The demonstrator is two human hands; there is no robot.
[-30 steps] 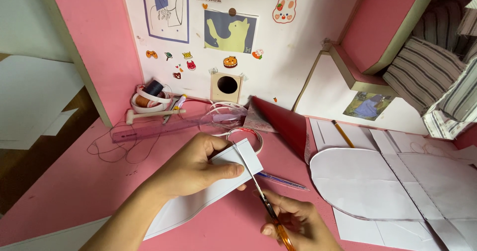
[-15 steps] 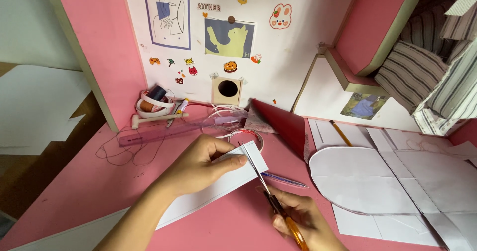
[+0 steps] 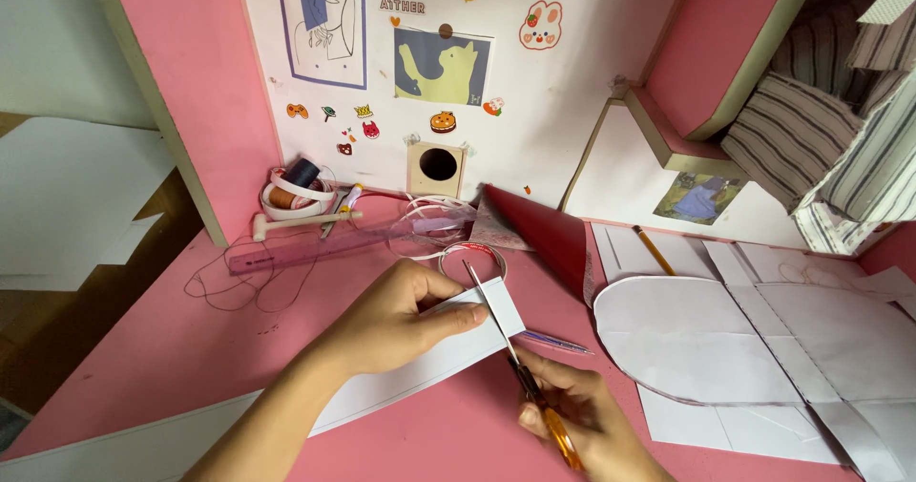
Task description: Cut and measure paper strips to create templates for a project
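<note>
The left hand (image 3: 401, 315) is pressing a long white paper strip (image 3: 410, 367) down on the pink surface (image 3: 143, 348), fingers (image 3: 458, 315) clamped on its end. The right hand (image 3: 582, 415) is gripping orange-handled scissors (image 3: 520, 372), fingers closed around the handles, blades crossing the strip's end. A clear pink ruler (image 3: 305, 250) is lying beyond, with rounded white paper pattern pieces (image 3: 687, 339) to the right.

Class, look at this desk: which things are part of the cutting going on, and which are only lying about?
In use:
left hand
right hand
orange-handled scissors
long white paper strip

Lying about:
pink transparent ruler
yellow pencil
rounded white paper pattern
red folded card
thread spools
</note>
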